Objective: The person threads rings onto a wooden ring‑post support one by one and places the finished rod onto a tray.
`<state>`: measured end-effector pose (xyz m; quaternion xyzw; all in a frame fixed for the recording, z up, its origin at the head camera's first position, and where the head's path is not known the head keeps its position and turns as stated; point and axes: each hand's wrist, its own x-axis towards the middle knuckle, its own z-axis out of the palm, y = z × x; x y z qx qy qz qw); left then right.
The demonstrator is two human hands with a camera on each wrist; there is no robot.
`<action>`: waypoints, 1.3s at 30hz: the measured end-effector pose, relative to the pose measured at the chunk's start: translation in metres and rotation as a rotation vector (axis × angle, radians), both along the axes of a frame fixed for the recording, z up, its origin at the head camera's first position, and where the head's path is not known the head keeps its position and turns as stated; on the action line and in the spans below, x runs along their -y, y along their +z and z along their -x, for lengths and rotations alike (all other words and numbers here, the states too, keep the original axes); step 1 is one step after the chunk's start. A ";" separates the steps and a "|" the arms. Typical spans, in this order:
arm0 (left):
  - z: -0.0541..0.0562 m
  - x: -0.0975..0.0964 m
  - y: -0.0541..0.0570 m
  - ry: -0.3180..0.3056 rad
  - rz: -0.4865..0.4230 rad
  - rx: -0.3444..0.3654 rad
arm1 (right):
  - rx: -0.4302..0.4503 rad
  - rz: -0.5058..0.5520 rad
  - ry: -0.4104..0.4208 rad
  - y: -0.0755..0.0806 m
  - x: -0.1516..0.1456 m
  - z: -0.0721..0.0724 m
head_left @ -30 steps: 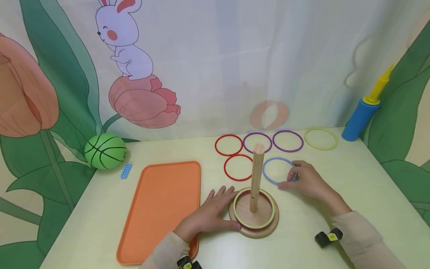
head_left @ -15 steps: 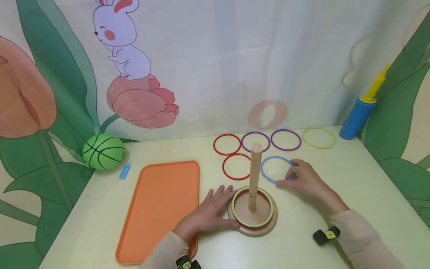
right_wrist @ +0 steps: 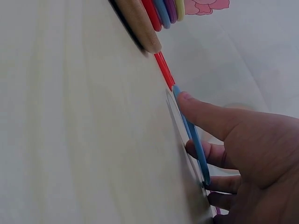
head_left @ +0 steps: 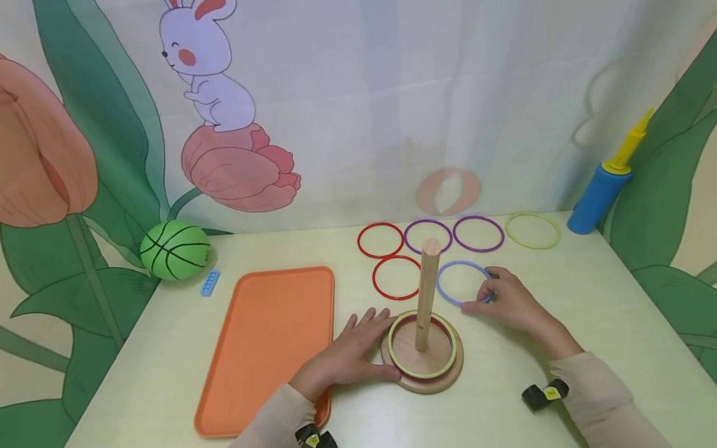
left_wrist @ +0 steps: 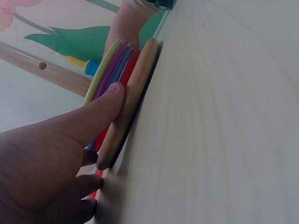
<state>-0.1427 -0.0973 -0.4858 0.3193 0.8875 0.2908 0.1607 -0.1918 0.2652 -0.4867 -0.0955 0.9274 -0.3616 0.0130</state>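
A wooden ring-toss stand, its round base [head_left: 430,385] bearing an upright peg [head_left: 427,292], stands at the centre front in the head view. Red, blue, purple and yellow rings are stacked around the peg; the yellow ring [left_wrist: 100,73] lies on top. My left hand [head_left: 358,354] has its fingers spread straight along the left of the base, and its thumb touches the rim and the stack. Behind the base to the right, my right hand [head_left: 506,298] pinches the right side of a light blue ring [head_left: 439,287]. In the right wrist view that ring [right_wrist: 198,149] lies very low over the tabletop.
Two red rings, the nearer red ring [head_left: 374,283] partly behind the peg, two purple rings and a pale yellow ring [head_left: 532,247] lie at the back. An orange tray [head_left: 274,342], a green ball [head_left: 175,250] and a blue brick [head_left: 210,283] are left. A blue pump [head_left: 598,199] stands back right.
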 end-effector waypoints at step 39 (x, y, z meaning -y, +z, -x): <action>0.001 0.000 -0.001 -0.003 -0.007 0.006 | -0.151 0.102 -0.055 0.030 -0.007 -0.002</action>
